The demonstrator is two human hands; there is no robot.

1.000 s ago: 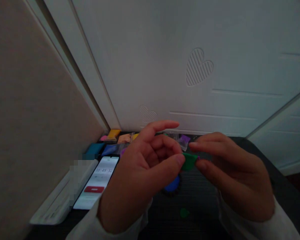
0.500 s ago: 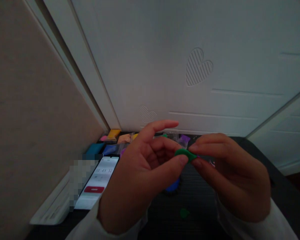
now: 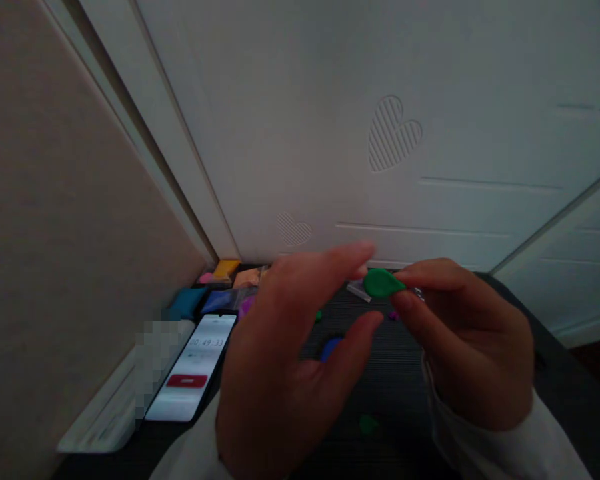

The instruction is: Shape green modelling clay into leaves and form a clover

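Note:
A flat green clay leaf (image 3: 381, 283), teardrop-shaped, is pinched at its pointed end by the thumb and forefinger of my right hand (image 3: 473, 333). Its rounded end points left. My left hand (image 3: 300, 353) is just left of it, thumb and fingers spread wide apart with nothing between them; the fingertips come close to the leaf's edge. Below, on the dark table, lies a second green leaf shape (image 3: 367, 425). A blue round piece (image 3: 331, 348) with a dark edge is partly covered by my left thumb.
A phone (image 3: 193, 367) running a timer lies at the left, beside a white packet (image 3: 110, 407). Bags of coloured clay, orange-yellow (image 3: 226, 269), peach (image 3: 249, 277) and blue (image 3: 219, 301), sit along the back by the white door (image 3: 290, 133). A small purple bit (image 3: 393, 315) lies behind my hands.
My left hand has let go of the green leaf and opened. The leaf, held in my right hand, has turned to show its flat face and risen slightly.

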